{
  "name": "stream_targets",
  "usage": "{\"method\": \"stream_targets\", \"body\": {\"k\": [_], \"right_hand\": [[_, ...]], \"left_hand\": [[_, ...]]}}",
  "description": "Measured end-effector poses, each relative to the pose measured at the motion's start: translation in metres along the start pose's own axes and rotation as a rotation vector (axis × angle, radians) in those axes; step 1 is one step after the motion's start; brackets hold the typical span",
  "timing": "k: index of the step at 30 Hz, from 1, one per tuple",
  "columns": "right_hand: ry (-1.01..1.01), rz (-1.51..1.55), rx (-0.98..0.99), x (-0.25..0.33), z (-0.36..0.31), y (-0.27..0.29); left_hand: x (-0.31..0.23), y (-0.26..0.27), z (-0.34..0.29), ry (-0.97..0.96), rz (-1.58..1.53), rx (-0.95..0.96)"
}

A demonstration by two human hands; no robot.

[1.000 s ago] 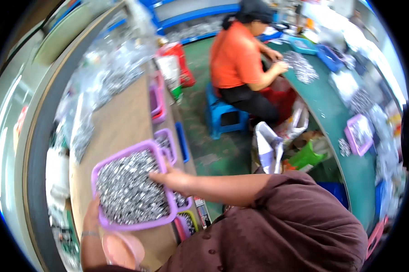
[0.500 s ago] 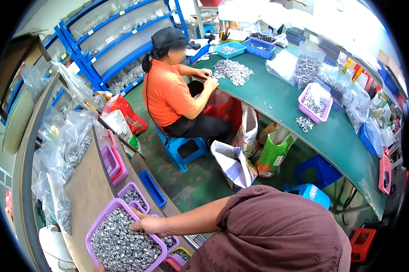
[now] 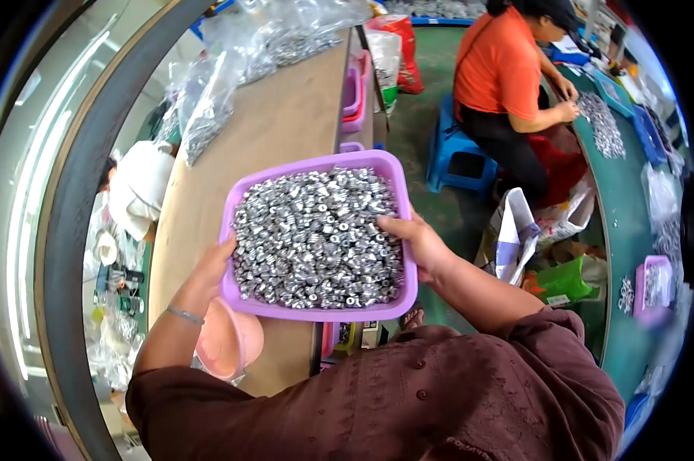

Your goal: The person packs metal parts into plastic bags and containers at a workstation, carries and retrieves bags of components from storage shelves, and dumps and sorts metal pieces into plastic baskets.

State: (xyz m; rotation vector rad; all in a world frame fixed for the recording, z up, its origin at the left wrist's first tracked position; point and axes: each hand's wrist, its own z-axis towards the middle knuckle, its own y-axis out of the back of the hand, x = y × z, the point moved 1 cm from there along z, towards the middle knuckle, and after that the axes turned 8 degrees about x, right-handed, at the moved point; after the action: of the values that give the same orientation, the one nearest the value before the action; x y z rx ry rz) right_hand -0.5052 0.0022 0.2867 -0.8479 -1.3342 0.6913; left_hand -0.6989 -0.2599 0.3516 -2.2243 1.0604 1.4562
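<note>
Tray (image 3: 316,313) sits at the middle of the frame, purple and heaped with small metal parts (image 3: 316,238) almost to its rim. Both hands are clamped on it: the left hand (image 3: 215,265) grips the left side, and the right hand (image 3: 424,244) grips the right side, its thumb over the rim and touching the parts. The fingers beneath are mostly hidden.

Behind the tray, the brown board (image 3: 285,115) runs toward the top of the frame. Its right edge passes behind the tray, so the tray's right part shows beyond that edge; whether it touches the board cannot be told. A stretch of board surface shows between the far rim and the clear bags (image 3: 209,107) at upper left. Pink bucket (image 3: 251,334) stands just beside the tray's lower left corner, near the left forearm, leaving little room there.

Purple bins (image 3: 352,88) line the board's right edge at upper centre. Right of them, a strip of green floor (image 3: 410,154) opens toward the blue stool (image 3: 445,146), where a co-worker in an orange shirt (image 3: 504,73) sits. White sack (image 3: 508,238) and green bag (image 3: 566,278) crowd the curved edge of the green table (image 3: 622,203) at right.
</note>
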Motion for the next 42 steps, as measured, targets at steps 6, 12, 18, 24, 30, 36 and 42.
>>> {"method": "stream_targets", "body": {"k": [6, 12, 18, 24, 30, 36, 42], "right_hand": [[-0.05, 0.022, -0.056, -0.013, -0.006, 0.022], [-0.084, 0.018, -0.065, -0.017, -0.004, 0.025], [-0.173, 0.197, -0.01, -0.02, 0.0, 0.038], [-0.126, 0.179, 0.013, -0.02, 0.001, 0.029], [-0.01, 0.174, 0.055, -0.019, -0.006, 0.022], [0.216, 0.047, 0.0, -0.022, -0.023, 0.012], [0.481, -0.016, -0.082, -0.022, -0.057, -0.023]], "left_hand": [[-0.005, -0.012, -0.005, 0.123, -0.356, 0.23], [-0.011, -0.006, 0.007, 0.103, -0.481, 0.384], [-0.021, -0.016, 0.003, 0.062, -0.421, 0.302], [-0.022, -0.019, -0.007, 0.033, -0.41, 0.257], [-0.017, -0.004, 0.0, 0.01, -0.288, 0.203], [-0.038, -0.015, 0.012, -0.034, -0.12, 0.395], [-0.077, -0.027, 0.04, -0.021, -0.064, 0.74]]}}
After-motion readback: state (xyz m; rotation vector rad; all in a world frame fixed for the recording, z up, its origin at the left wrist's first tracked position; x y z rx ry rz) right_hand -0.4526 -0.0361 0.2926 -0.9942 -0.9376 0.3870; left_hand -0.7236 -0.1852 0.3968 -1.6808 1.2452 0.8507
